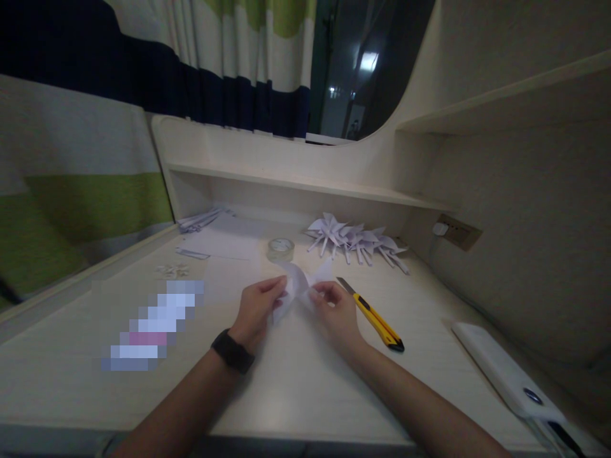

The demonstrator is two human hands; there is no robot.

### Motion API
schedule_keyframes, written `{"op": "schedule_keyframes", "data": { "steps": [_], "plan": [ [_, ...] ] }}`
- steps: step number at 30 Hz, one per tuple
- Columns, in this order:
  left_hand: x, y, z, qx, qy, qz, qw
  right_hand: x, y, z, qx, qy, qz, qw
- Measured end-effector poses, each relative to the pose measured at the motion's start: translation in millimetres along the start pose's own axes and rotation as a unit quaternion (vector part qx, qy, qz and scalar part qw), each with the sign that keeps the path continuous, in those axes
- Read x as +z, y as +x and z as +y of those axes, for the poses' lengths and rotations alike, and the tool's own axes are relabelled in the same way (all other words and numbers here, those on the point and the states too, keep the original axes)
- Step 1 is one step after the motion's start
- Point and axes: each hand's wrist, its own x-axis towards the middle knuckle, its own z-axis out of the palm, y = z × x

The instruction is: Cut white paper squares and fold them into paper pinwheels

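Observation:
A white paper pinwheel (pixel 300 280) with curved blades is held up between my two hands, above the middle of the desk. My left hand (pixel 258 308), with a dark band on its wrist, pinches the pinwheel's left side between thumb and fingers. On the other side, my right hand (pixel 337 312) has its fingertips closed on the paper near the centre. Just right of that hand lies a yellow utility knife (pixel 377 321) with its blade out. A roll of clear tape (pixel 280 249) sits behind the pinwheel.
Several finished-looking paper pinwheels (pixel 356 238) lie in a row at the back. Paper sheets (pixel 222 238), rolled paper sticks (pixel 203 219) and small white pieces (pixel 172 270) are at left. A white power bank-like block (pixel 501 369) with a cable lies at right.

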Motion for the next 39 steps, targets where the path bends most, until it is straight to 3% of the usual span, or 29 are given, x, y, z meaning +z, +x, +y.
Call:
{"op": "schedule_keyframes", "data": {
  "steps": [6, 11, 22, 31, 39],
  "plan": [
    [3.2, -1.5, 0.4, 0.014, -0.06, -0.032, 0.998, -0.7, 0.1, -3.4, 0.002, 0.007, -0.017, 1.0],
    [6.6, -1.9, -0.5, 0.054, 0.025, -0.039, 0.997, -1.5, 0.4, -4.6, 0.001, 0.036, -0.038, 0.999],
    [16.3, -3.1, -8.1, 0.18, 0.132, -0.004, 0.975, -5.7, 4.1, -1.7, -0.005, 0.079, -0.04, 0.996],
    [21.5, -16.9, -7.2, 0.29, 0.218, 0.024, 0.932, -7.2, 8.2, -1.3, -0.028, 0.117, -0.016, 0.993],
    [22.8, -17.7, -2.6, 0.295, 0.193, 0.041, 0.935, -10.4, 8.1, -11.2, -0.062, 0.109, -0.001, 0.992]
  ]
}}
